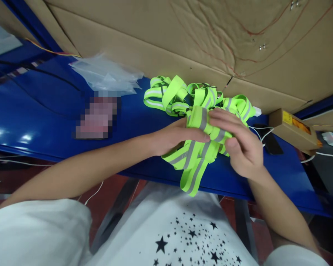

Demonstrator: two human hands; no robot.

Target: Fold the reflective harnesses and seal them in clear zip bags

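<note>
A bundle of neon yellow-green reflective straps [195, 155] with grey stripes is between my hands, its loops hanging down over the table's front edge. My left hand [177, 136] grips the bundle from the left, thumb laid across the front and the other fingers hidden behind the straps. My right hand [242, 144] is on the bundle's right side, its fingers lying over the top and the thumb bent below. Right behind, more reflective straps [174, 92] of the same kind lie in loose loops on the blue table [138, 147].
Clear plastic bags [105, 74] lie at the back left, near a blurred-out pinkish object [98, 117]. At the right stand a small cardboard box [292, 129], a dark flat object [272, 142] and white cables. A cardboard panel [144, 40] with red wires rises behind.
</note>
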